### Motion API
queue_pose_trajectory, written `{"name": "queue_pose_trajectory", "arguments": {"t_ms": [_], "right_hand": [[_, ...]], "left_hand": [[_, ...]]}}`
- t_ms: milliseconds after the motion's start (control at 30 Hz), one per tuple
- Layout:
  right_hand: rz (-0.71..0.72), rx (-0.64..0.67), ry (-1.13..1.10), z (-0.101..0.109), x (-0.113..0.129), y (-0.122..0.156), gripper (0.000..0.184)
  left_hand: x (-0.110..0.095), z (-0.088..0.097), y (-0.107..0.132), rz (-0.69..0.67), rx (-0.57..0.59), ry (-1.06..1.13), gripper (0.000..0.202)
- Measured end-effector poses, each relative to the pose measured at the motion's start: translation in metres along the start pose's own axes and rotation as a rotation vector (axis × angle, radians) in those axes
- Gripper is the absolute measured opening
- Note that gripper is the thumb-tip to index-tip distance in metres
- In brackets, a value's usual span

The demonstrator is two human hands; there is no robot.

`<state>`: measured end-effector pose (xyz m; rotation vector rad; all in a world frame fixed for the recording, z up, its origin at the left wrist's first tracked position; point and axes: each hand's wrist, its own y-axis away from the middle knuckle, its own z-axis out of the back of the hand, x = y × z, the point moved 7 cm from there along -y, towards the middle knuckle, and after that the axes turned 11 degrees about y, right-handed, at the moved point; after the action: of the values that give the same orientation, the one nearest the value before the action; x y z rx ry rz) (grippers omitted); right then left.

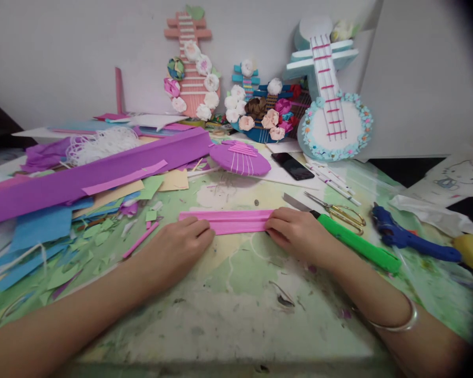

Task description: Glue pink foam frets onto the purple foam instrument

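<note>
A folded pink paper strip (238, 222) lies crosswise on the table in front of me, with a crease running along its length. My left hand (191, 241) grips its left end, fingers curled over the paper. At the right end, my right hand (294, 231) pinches the strip between thumb and fingers. The thumb tips are partly hidden. Just beyond my right hand are a green-handled box cutter (358, 244) with its blade out and gold-handled scissors (339, 211). Behind the strip sits a purple lute-shaped craft piece (242, 159) with white strings.
Paper scraps (102, 231) and a long purple paper sheet (102, 170) cover the left side. A black phone (292, 166) and a blue glue gun (413, 239) lie to the right. Decorated instrument models, including a white one (335, 113) and a pink one (187, 79), lean against the wall.
</note>
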<state>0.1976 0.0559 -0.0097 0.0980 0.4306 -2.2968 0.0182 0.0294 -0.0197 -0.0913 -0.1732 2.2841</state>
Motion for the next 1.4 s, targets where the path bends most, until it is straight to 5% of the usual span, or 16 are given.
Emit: {"name": "queue_pose_trajectory", "arguments": {"t_ms": [333,667,1100,1400], "right_hand": [[-0.031,0.092,-0.016,-0.007,0.0,-0.008,0.019],[-0.167,0.149,-0.108,-0.022,-0.022,0.001,0.016],[-0.351,0.152,-0.159,-0.023,-0.04,0.0,0.025],[-0.307,0.17,-0.176,-0.02,-0.042,0.002,0.017]], "left_hand": [[0.009,-0.007,-0.009,0.007,-0.067,-0.046,0.024],[0.025,-0.01,-0.011,0.148,-0.06,-0.003,0.03],[0.063,-0.007,-0.009,0.485,-0.007,0.324,0.038],[0.074,-0.007,-0.004,0.544,0.01,0.335,0.042]]}}
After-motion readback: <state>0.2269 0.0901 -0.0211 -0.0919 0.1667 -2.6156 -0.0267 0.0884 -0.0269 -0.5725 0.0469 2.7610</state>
